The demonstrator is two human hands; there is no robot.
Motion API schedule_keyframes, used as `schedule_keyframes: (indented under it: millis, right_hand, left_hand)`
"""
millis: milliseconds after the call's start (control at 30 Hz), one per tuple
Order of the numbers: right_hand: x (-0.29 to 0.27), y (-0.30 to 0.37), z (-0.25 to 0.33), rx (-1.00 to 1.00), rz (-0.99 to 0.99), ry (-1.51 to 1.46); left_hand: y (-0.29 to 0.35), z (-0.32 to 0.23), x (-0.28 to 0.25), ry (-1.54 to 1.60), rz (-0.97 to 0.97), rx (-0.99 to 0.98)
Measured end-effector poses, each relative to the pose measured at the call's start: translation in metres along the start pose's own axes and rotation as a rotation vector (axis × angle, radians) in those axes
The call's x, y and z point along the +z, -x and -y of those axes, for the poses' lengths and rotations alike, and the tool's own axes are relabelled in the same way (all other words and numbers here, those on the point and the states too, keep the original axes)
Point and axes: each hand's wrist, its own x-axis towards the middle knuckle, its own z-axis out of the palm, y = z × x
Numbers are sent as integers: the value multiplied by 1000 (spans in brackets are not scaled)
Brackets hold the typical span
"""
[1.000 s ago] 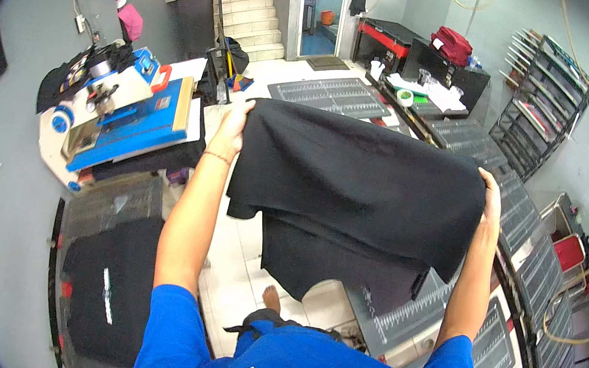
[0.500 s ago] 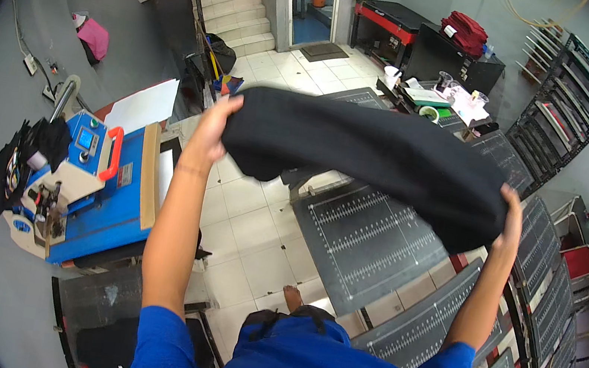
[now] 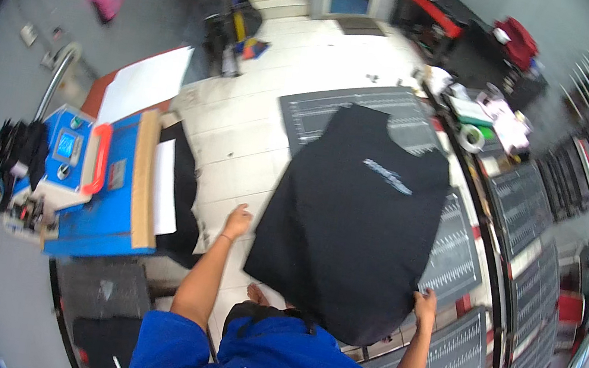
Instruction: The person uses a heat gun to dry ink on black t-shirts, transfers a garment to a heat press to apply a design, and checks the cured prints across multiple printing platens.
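A black T-shirt (image 3: 348,229) with a small light print near its neck drapes over a grey ruled board (image 3: 455,244). Its neck end points away from me, and its lower part hangs toward my body. My left hand (image 3: 237,223) is just left of the shirt, apart from its edge, fingers partly extended and holding nothing. At the shirt's lower right edge is my right hand (image 3: 425,308), its fingers closed on the fabric.
On the left stands a blue heat press (image 3: 110,181) with a red handle, white sheets (image 3: 146,84) behind it. A rail with more grey boards (image 3: 531,293) runs along the right. A tape roll (image 3: 471,139) lies on the cluttered table at the far right.
The shirt, earlier held up bunched between both hands, now lies spread over the board. Both hands have come down and nearer, and the left has let go. The view has shifted.
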Motion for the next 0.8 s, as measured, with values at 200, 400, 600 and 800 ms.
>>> schedule_keyframes:
  millis: [200,400,600,800]
  right_hand:
    - [69,45,248,-576,227,-393]
    - [220,278,517,-1642,800,-424]
    - [356,385,607,-2197,312,-356]
    - [374,377,624,-2329,308,-340]
  left_hand:
    - [115,-24,15,399,253,149]
    - [227,-2,-51,634,212,-54]
    - [279,81,-82,909,-78,-241]
    - [270,115,-98,1015,-153,-159]
